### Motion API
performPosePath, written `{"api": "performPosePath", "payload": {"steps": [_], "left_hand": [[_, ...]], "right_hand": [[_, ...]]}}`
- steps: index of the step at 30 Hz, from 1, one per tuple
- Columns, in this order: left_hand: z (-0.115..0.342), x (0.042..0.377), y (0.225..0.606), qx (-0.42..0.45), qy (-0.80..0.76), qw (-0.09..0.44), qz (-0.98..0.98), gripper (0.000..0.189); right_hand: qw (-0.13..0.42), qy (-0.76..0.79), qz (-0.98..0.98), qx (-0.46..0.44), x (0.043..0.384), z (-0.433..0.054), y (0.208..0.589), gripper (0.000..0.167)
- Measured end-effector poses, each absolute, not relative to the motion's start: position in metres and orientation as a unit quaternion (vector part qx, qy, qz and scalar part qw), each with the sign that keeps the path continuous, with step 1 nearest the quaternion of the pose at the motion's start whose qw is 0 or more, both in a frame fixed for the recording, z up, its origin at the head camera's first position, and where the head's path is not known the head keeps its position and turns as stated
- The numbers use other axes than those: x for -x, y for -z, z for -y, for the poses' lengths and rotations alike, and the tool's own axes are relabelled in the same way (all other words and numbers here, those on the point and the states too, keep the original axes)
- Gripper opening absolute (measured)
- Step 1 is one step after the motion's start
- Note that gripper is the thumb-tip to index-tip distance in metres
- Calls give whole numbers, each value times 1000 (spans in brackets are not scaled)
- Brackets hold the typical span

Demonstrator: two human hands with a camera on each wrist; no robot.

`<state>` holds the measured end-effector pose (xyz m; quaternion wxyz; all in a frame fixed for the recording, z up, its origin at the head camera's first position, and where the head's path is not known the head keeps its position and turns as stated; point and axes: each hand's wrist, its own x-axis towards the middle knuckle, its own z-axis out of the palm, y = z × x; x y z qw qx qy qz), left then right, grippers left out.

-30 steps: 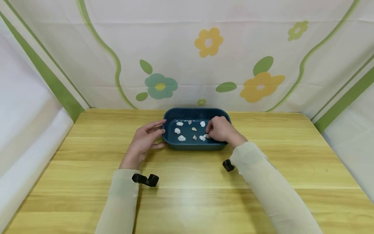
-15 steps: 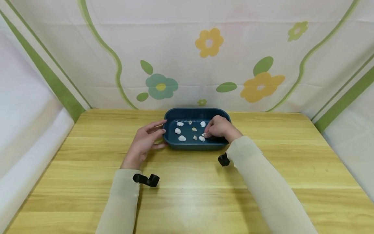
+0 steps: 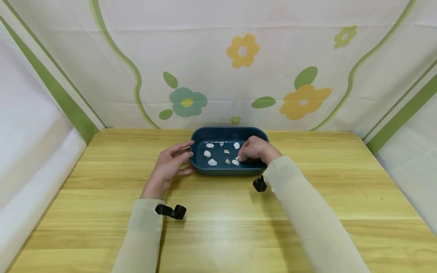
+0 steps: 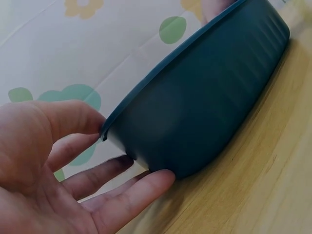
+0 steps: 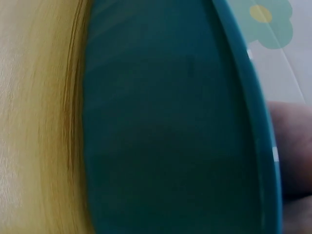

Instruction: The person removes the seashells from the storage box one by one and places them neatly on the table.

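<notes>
A dark blue basin (image 3: pixel 228 171) stands at the back of the table with several small seashells inside, such as a white shell (image 3: pixel 212 162) and a tan one (image 3: pixel 227 151). My left hand (image 3: pixel 167 163) touches the basin's left end. In the left wrist view, its fingers (image 4: pixel 131 197) lie fairly straight against the outer wall, thumb at the rim. My right hand (image 3: pixel 257 148) reaches over the right side and pinches a small seashell (image 3: pixel 238 158) near the basin floor, beside a white shell (image 3: pixel 235 162). In the right wrist view the basin wall (image 5: pixel 170 122) hides most of that hand.
The wooden table (image 3: pixel 211 220) reaches toward me in front of the basin. A white cloth with printed flowers (image 3: pixel 304 102) hangs right behind the basin, and white cloth walls (image 3: pixel 37 125) stand at both sides.
My right hand has shifted slightly left inside the basin with the small seashell at its fingertips. The left hand and the basin stay where they were.
</notes>
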<state>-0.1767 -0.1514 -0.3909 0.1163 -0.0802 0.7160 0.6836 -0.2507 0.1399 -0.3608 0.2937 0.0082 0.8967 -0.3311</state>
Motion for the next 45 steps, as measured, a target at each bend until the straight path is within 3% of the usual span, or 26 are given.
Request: {"api": "performPosePath", "payload": {"steps": [45], "left_hand": [[149, 174, 391, 78, -671, 111, -729, 44]], "right_hand": [[253, 418, -873, 2, 247, -142, 363, 14]]}}
